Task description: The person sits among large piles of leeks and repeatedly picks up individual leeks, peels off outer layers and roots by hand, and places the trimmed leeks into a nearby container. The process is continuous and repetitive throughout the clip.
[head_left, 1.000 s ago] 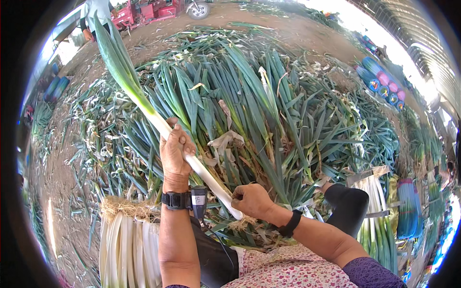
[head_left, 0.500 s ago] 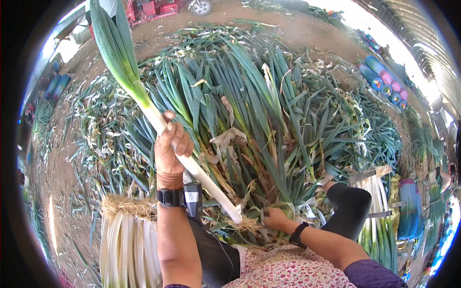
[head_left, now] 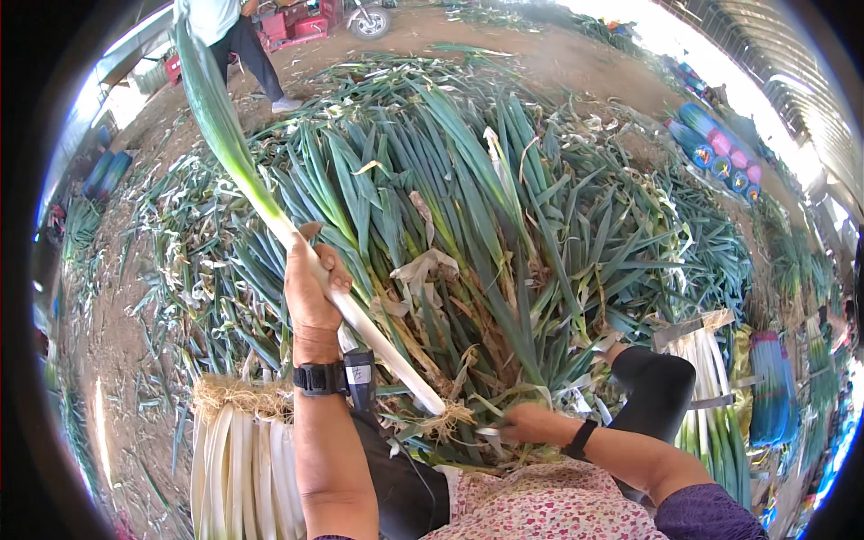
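A single long leek (head_left: 387, 346) slants across the view, green leaves up to the far left and roots down toward my lap. My left hand (head_left: 310, 283) is closed round its white shaft. Close to the roots, at their right, is my right hand (head_left: 531, 423), fingers closed. A small pale piece sticks out from its fingertips; I cannot tell whether it is a leaf strip or a tool. Beyond both hands lies a big heap of untrimmed leeks (head_left: 405, 189) with dry brown leaves.
Cleaned leeks stand in a bundle (head_left: 243, 459) by my left forearm, roots up. Another bundle (head_left: 711, 396) sits in a metal frame beyond my right knee. Blue-wrapped bundles (head_left: 769, 387) lie farther right. At far left a person (head_left: 247, 45) stands near a red vehicle (head_left: 297, 27).
My left hand and the leek have shifted slightly down and left. My right hand has dropped a little, with a pale piece now showing at its fingertips. A person has come into view at far left.
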`<action>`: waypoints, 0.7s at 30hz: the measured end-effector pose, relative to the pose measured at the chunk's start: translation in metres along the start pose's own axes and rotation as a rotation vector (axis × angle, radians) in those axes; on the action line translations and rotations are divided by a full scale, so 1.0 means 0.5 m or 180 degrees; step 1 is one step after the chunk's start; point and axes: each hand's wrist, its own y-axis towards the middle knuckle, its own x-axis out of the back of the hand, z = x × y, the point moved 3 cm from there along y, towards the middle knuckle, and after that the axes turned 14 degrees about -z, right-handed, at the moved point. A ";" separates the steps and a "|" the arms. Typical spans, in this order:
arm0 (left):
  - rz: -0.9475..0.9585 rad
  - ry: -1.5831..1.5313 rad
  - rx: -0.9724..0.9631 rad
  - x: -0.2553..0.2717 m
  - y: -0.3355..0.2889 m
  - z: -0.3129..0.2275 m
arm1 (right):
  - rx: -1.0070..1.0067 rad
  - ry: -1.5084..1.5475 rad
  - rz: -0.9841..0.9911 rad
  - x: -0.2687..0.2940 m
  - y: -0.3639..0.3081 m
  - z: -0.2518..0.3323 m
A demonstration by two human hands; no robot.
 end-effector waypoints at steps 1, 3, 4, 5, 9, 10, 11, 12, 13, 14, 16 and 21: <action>0.0062 -0.0079 0.0036 0.000 -0.005 -0.007 | -0.0033 0.0031 -0.0375 0.005 -0.010 -0.013; -0.0142 -0.0053 0.0054 -0.011 -0.011 0.009 | -0.0115 0.0103 -0.1121 0.016 -0.020 -0.032; -0.0271 -0.0020 0.0063 -0.011 -0.018 0.020 | -0.0091 0.0779 -0.1381 0.049 -0.008 0.010; -0.0345 0.0163 -0.0130 -0.015 -0.029 0.029 | -0.0074 0.1451 -0.1658 0.091 0.015 0.069; -0.0316 0.0539 -0.0568 -0.027 -0.030 0.097 | 0.0265 0.2808 -0.2199 0.136 0.093 0.169; -0.0394 0.0549 -0.0445 -0.044 -0.041 0.099 | 0.0208 0.2645 -0.2203 0.138 0.100 0.181; -0.0471 0.0560 -0.0320 -0.063 -0.056 0.101 | 0.0244 0.2615 -0.2188 0.129 0.104 0.180; -0.0592 0.0570 -0.0217 -0.068 -0.067 0.093 | 0.0291 0.2459 -0.2261 0.131 0.100 0.185; -0.0242 0.0220 0.0106 -0.075 -0.070 0.091 | 0.0336 0.2302 -0.2334 0.132 0.093 0.189; -0.0184 0.0258 0.0083 -0.067 -0.066 0.096 | 0.0381 0.2144 -0.2406 0.135 0.086 0.194; -0.0051 0.0358 0.0040 -0.056 -0.060 0.102 | 0.0632 0.1824 -0.2553 0.154 0.074 0.215; -0.0377 0.0659 -0.0155 -0.051 -0.061 0.115 | 0.0601 0.1598 -0.2486 0.145 0.085 0.218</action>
